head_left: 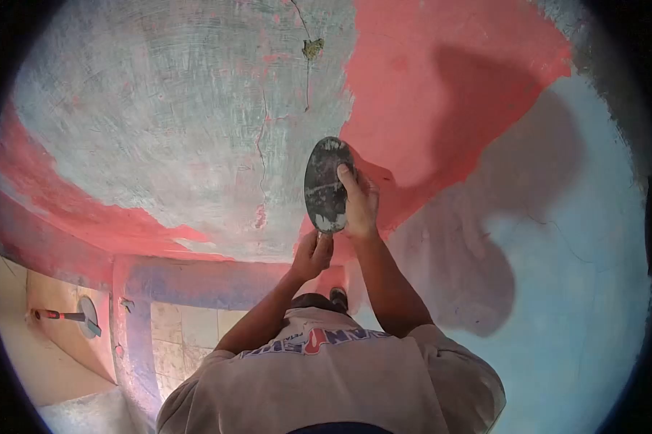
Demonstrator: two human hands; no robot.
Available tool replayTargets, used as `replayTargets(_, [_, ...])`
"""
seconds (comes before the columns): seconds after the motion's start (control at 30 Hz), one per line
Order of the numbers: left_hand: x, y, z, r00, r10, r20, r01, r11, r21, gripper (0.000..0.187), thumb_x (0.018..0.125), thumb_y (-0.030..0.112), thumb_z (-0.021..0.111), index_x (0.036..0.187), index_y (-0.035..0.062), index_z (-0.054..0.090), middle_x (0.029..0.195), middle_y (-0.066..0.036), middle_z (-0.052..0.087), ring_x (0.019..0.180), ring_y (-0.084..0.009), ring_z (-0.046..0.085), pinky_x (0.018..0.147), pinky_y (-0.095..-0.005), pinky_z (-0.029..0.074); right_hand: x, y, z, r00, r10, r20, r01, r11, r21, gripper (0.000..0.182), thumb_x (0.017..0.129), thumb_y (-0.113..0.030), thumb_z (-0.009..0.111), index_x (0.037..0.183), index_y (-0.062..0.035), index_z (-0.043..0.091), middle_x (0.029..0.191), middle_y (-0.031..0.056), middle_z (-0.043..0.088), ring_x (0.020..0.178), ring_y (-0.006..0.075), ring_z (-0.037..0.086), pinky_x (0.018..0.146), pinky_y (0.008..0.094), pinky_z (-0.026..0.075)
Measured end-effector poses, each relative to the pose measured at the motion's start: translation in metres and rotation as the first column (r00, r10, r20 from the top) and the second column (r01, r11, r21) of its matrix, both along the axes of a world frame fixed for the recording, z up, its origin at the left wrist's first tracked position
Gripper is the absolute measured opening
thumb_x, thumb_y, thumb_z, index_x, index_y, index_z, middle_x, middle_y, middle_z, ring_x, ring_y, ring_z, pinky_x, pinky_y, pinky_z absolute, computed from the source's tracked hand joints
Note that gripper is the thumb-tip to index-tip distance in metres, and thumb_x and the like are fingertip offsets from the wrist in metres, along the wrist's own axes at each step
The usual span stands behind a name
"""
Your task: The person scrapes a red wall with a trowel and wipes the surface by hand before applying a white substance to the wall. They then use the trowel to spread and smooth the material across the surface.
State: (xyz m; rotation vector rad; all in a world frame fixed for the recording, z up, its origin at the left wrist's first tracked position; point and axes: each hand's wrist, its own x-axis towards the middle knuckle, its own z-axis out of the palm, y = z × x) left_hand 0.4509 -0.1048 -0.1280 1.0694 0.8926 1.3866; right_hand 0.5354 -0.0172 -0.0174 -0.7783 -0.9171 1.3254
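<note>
Near the middle of the head view, my right hand [361,202] grips a dark oval disc [324,184], thumb across its face and the other fingers mostly behind it. Whitish smears mark the disc's top and bottom, with a pale line across its middle. Just below its lower edge, my left hand [311,256] is closed, fingertips by the rim. Whatever is between those fingers, if anything, is too small to make out. Behind both hands stands a wall [188,108] with scraped grey, pink and light blue areas.
Cracks run down the grey part, with a rough hole [312,49] near the top. At lower left, a tool with a red and black handle [60,315] lies by a pale round object [89,317]. A shoe [338,297] shows below my arms. My shadow falls to the right.
</note>
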Motion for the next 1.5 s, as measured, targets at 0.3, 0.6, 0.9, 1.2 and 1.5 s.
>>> replayTargets(0.3, [-0.006,0.013,0.004,0.996,-0.022,-0.088,0.031,0.995,0.099,0.045,0.109,0.036,0.042,0.073,0.0096,0.045,0.057,0.004,0.042,0.046,-0.005,0.036,0.041,-0.0246,0.028,0.009,0.007,0.015,0.999,0.027,0.041,-0.029,0.998,0.055,0.026,0.097,-0.025,0.069,0.105,-0.0005,0.07,0.098,-0.0009,0.066,0.09,0.0086,0.056,0.083,0.0279,0.046])
replayTargets(0.6, [-0.004,0.019,0.032,0.998,-0.056,-0.041,0.06,0.992,0.115,0.052,0.11,0.039,0.042,0.066,0.0121,0.04,0.056,0.006,0.037,0.045,-0.004,0.033,0.04,-0.0247,0.025,0.006,-0.001,0.051,0.999,0.034,-0.018,-0.034,0.999,0.036,0.026,0.097,-0.024,0.068,0.107,-0.0001,0.071,0.096,-0.0004,0.066,0.088,0.0086,0.056,0.079,0.0265,0.046])
replayTargets(0.9, [-0.012,0.016,0.004,0.982,-0.016,-0.19,0.053,0.98,0.191,0.042,0.109,0.033,0.042,0.077,0.0069,0.049,0.061,0.002,0.049,0.051,-0.0077,0.047,0.046,-0.0266,0.038,0.007,0.001,0.03,0.996,-0.023,0.087,0.015,0.996,0.093,0.026,0.097,-0.024,0.069,0.104,0.0008,0.07,0.099,0.0002,0.065,0.092,0.0099,0.055,0.085,0.0289,0.045])
replayTargets(1.2, [-0.004,0.0,-0.008,1.0,-0.017,-0.006,0.017,0.999,-0.036,0.052,0.111,0.037,0.039,0.067,0.0099,0.046,0.053,0.004,0.04,0.045,-0.0042,0.038,0.039,-0.0249,0.028,-0.001,-0.003,-0.005,0.996,-0.061,0.063,0.055,0.995,0.084,0.02,0.098,-0.019,0.066,0.102,0.0009,0.069,0.092,-0.004,0.062,0.086,0.0057,0.052,0.079,0.0244,0.044])
replayTargets(1.5, [-0.011,0.018,0.027,0.975,-0.204,0.09,0.204,0.979,0.018,0.05,0.11,0.04,0.041,0.068,0.0142,0.037,0.054,0.006,0.031,0.041,-0.0058,0.028,0.037,-0.0258,0.021,0.01,0.002,0.045,0.989,-0.046,0.141,0.022,0.985,0.169,0.021,0.097,-0.021,0.069,0.094,-0.0004,0.07,0.086,-0.0048,0.061,0.08,0.0055,0.052,0.072,0.0254,0.044])
